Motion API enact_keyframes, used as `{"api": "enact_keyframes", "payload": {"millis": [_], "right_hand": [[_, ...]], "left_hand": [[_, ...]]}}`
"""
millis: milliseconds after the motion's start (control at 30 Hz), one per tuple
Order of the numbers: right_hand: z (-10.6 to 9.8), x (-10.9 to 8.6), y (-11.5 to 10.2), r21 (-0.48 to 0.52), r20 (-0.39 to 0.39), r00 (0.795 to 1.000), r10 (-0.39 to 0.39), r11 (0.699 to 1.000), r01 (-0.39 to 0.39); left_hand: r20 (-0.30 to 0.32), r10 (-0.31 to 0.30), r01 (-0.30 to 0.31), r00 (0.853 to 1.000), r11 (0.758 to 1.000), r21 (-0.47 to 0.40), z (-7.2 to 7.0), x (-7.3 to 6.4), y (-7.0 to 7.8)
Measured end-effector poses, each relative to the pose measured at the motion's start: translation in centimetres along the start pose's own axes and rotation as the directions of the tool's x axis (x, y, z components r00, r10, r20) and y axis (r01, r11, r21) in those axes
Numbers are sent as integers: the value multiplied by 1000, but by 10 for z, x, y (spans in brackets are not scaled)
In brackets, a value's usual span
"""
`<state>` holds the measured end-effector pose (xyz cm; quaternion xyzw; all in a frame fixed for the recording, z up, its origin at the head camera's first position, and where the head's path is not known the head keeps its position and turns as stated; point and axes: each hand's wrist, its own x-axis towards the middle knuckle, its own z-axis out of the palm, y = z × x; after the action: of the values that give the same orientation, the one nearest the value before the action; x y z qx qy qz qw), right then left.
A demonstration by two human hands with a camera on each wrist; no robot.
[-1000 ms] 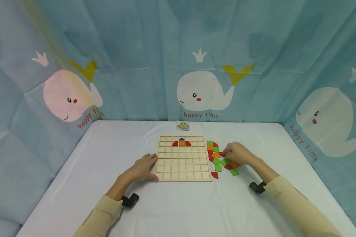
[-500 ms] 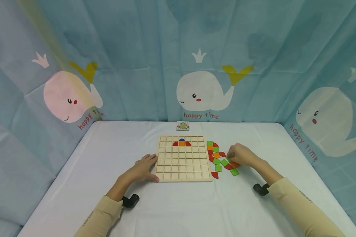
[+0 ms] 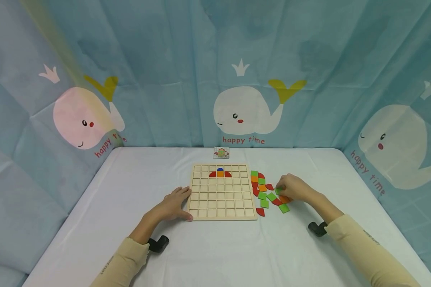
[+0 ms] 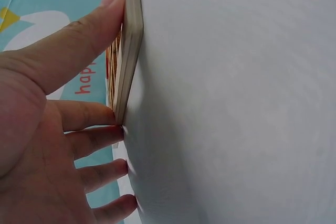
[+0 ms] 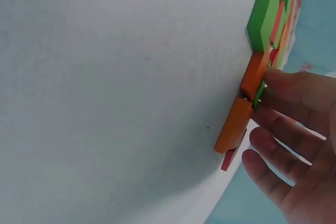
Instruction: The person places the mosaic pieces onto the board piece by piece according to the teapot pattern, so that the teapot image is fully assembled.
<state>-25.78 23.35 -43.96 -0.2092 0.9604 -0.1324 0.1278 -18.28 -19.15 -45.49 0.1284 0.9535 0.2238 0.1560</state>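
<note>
In the head view a pale wooden grid board (image 3: 222,197) lies flat. It bears an orange square (image 3: 220,174), two red quarter-round tiles and a blue half-round tile (image 3: 220,169) near its far edge. My left hand (image 3: 172,204) rests along the board's left side; in the left wrist view the thumb (image 4: 79,40) and fingertips touch its edge, fingers fairly straight. My right hand (image 3: 294,188) is over the loose tiles, thumb and forefinger pinching a green square tile (image 3: 278,191), partly hidden. Orange tiles (image 5: 234,124) lie just beneath those fingers in the right wrist view.
Several loose red, green and orange tiles lie right of the board, such as a green tile (image 3: 283,208) and a red tile (image 3: 260,212). A small pattern card (image 3: 221,152) lies behind the board. A blue whale-print curtain (image 3: 158,99) surrounds the white table (image 3: 215,255).
My right hand has moved a little to the right, away from a red tile and onto the green tile. My left hand has stayed at the board's edge.
</note>
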Motion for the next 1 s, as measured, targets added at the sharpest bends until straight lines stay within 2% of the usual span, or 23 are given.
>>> {"api": "enact_keyframes", "payload": {"millis": [333, 533, 700, 767, 1000], "right_hand": [[1, 2, 0, -5, -14, 1000, -3, 1000, 3], [1, 3, -2, 35, -39, 999, 9, 999, -8], [-1, 12, -12, 57, -48, 998, 31, 998, -28], [-3, 18, -20, 56, -49, 999, 19, 998, -17], [-8, 39, -50, -1, -75, 989, -131, 991, 131]], "left_hand": [[1, -12, 12, 1000, 1000, -3, 0, -1, 2], [0, -10, 10, 1000, 1000, -16, -2, 1, 0], [-3, -13, 13, 1000, 1000, -15, -1, 3, 0], [-5, -13, 13, 1000, 1000, -9, 0, 2, -1], [1, -7, 7, 1000, 1000, -6, -1, -2, -2]]}}
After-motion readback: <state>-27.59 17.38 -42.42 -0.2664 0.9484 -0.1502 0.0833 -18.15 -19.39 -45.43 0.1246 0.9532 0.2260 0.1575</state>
